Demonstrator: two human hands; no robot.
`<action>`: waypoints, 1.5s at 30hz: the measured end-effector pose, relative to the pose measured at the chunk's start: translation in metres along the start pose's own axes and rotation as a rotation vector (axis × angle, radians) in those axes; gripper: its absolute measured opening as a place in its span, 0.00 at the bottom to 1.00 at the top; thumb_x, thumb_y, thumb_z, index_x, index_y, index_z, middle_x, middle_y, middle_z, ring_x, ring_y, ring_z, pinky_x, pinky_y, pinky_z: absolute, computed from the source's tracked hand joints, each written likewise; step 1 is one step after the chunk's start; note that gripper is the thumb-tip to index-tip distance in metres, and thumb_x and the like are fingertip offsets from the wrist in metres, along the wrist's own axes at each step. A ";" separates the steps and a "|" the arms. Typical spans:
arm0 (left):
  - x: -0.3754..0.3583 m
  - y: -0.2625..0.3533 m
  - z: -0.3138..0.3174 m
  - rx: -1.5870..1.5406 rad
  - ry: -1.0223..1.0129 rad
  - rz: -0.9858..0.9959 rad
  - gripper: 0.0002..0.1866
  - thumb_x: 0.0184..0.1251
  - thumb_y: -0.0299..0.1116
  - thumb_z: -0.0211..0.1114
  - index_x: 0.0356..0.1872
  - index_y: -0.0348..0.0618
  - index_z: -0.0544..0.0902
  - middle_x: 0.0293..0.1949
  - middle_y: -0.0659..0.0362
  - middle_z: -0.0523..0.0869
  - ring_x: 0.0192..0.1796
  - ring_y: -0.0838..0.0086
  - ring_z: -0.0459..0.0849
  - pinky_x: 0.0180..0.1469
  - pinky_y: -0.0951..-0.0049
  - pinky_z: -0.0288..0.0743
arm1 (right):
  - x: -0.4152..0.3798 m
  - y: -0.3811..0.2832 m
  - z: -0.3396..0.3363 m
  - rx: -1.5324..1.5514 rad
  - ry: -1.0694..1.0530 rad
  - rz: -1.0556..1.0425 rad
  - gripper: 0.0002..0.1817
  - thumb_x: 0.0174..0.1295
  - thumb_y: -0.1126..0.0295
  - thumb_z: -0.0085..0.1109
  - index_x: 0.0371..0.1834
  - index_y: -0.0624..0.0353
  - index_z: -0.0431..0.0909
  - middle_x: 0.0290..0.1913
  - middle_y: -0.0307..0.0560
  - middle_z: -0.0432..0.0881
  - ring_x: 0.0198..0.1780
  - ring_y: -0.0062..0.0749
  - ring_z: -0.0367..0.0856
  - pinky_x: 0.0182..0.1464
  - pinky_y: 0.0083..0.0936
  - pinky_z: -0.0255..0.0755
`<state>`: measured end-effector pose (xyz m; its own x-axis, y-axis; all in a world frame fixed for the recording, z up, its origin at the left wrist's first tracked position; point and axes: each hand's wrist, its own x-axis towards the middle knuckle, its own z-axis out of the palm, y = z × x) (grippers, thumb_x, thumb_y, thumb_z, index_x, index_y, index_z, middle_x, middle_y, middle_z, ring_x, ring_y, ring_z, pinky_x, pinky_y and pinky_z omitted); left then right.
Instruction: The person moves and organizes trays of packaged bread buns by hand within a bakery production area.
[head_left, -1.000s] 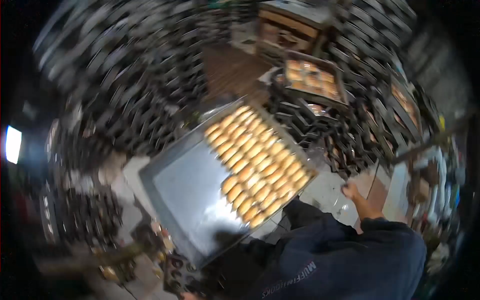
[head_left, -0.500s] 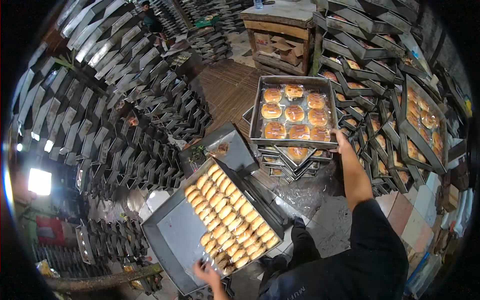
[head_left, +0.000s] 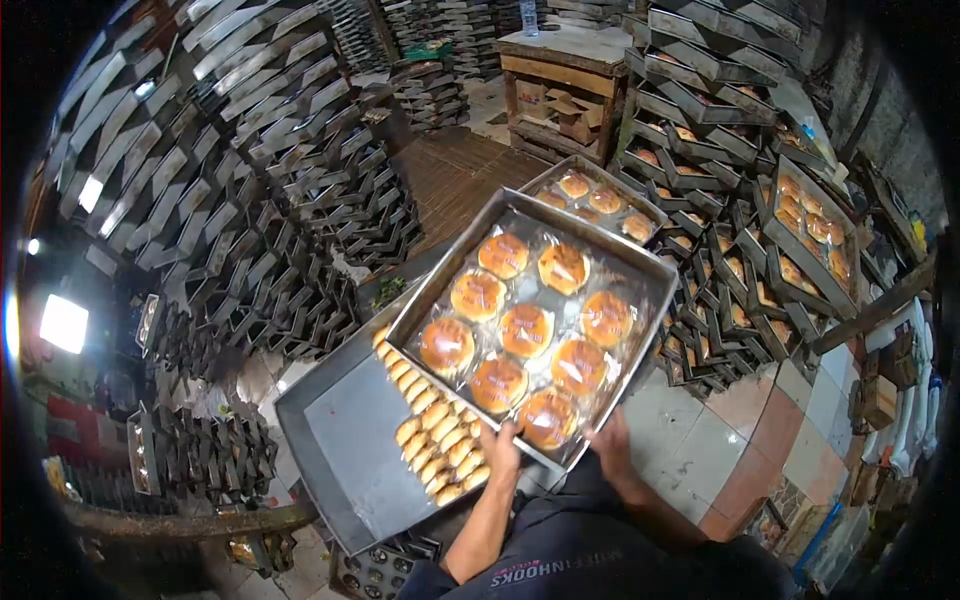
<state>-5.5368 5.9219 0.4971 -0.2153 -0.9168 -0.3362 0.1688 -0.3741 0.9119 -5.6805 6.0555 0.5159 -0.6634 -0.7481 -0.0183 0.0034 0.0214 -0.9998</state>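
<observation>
Close in front of me, a square metal tray (head_left: 640, 262) is held tilted, with several round glossy buns (head_left: 525, 330) in clear printed wrappers inside. My left hand (head_left: 500, 452) grips its near edge, thumb over the rim. My right hand (head_left: 612, 452), partly smeared by motion, holds the near right corner; its fingers are mostly hidden under the tray. Below and to the left lies a larger metal tray (head_left: 350, 430), partly covered by the held one. Rows of small golden buns (head_left: 435, 430) stand packed along its right side.
Another tray of wrapped buns (head_left: 605, 198) sits just beyond the held one. Stacked bun trays (head_left: 700, 160) rise at the right, and tall stacks of metal pans (head_left: 290, 150) line the left. A wooden table (head_left: 560, 50) with a bottle (head_left: 528, 18) stands at the back.
The wrapped-bun tray has come nearer and turned, now over the large tray's right part. My left hand has left the large tray and taken hold of the bun tray's near edge.
</observation>
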 end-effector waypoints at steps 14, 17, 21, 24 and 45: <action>0.037 -0.035 -0.237 0.324 -0.136 0.080 0.21 0.50 0.24 0.54 0.49 0.34 0.79 0.28 0.62 0.80 0.28 0.77 0.75 0.32 0.76 0.70 | -0.057 0.072 0.027 0.165 0.133 0.780 0.19 0.58 0.62 0.57 0.41 0.71 0.76 0.35 0.52 0.82 0.34 0.36 0.82 0.37 0.30 0.78; 0.029 -0.024 -0.234 0.376 -0.089 0.085 0.21 0.53 0.25 0.56 0.51 0.32 0.77 0.26 0.61 0.79 0.29 0.73 0.77 0.36 0.73 0.73 | -0.060 0.029 0.018 0.180 0.034 0.913 0.21 0.58 0.60 0.59 0.43 0.70 0.77 0.31 0.51 0.82 0.31 0.38 0.82 0.35 0.32 0.78; -0.046 0.045 -0.157 0.705 0.326 0.460 0.21 0.58 0.28 0.59 0.54 0.31 0.74 0.33 0.51 0.81 0.37 0.65 0.80 0.42 0.68 0.75 | -0.033 -0.021 0.003 -0.523 -0.616 0.583 0.22 0.57 0.61 0.61 0.46 0.69 0.76 0.25 0.54 0.82 0.29 0.41 0.83 0.34 0.34 0.77; -0.070 0.004 -0.101 0.874 0.069 0.257 0.27 0.63 0.38 0.61 0.56 0.26 0.70 0.47 0.36 0.79 0.53 0.44 0.77 0.58 0.57 0.69 | -0.005 -0.005 0.015 -0.733 -0.422 0.111 0.22 0.52 0.59 0.66 0.42 0.68 0.79 0.27 0.56 0.83 0.32 0.42 0.84 0.37 0.33 0.76; 0.042 -0.030 0.009 0.477 -0.183 0.183 0.30 0.64 0.43 0.53 0.63 0.32 0.67 0.60 0.42 0.70 0.66 0.56 0.64 0.69 0.67 0.52 | 0.105 0.034 0.052 0.088 -0.355 0.402 0.21 0.70 0.55 0.50 0.54 0.61 0.71 0.44 0.41 0.76 0.50 0.21 0.70 0.54 0.21 0.64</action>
<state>-5.5601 5.8956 0.4577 -0.3948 -0.9057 -0.1545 -0.2265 -0.0670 0.9717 -5.7111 5.9434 0.4795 -0.3035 -0.8706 -0.3871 0.2776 0.3079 -0.9100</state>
